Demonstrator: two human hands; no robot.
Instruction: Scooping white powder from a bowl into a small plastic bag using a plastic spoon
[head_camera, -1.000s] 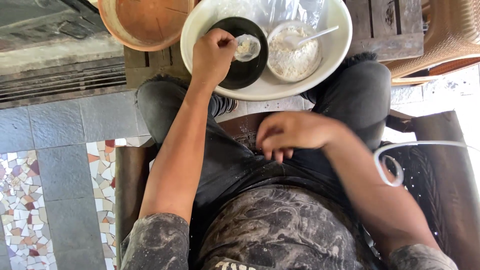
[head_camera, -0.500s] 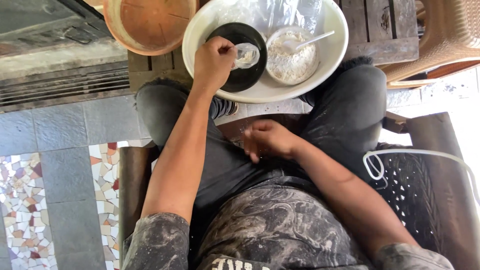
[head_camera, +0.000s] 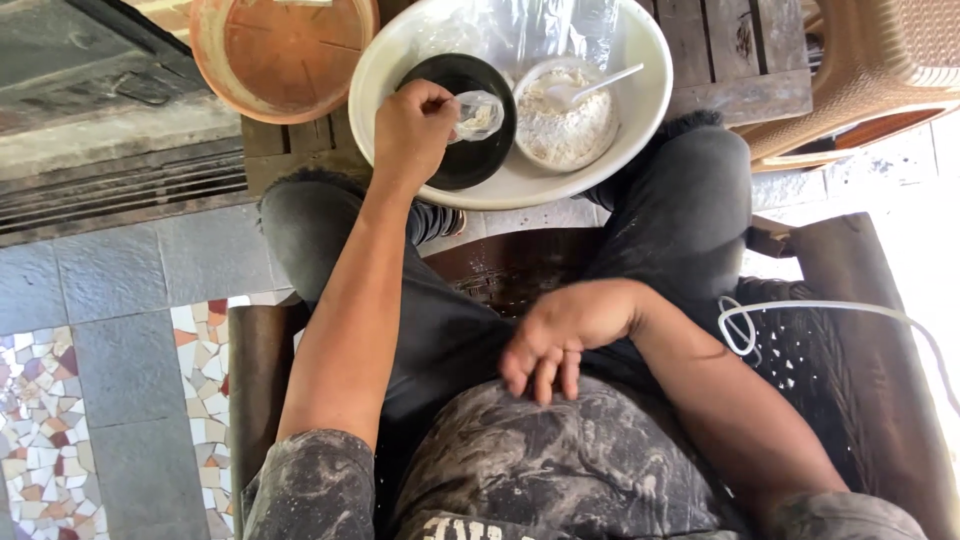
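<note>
Risk sits with the small clear plastic bag (head_camera: 480, 113): left hand (head_camera: 412, 128) pinches it over the black round bowl (head_camera: 470, 160) at far centre; a slip spills powder. Right hand (head_camera: 560, 335) rests empty, fingers loose, on the lap.

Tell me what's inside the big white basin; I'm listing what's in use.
The white basin holds a black bowl, a bowl of white powder with a spoon, and clear plastic. The left hand hides part of the black bowl.
</note>
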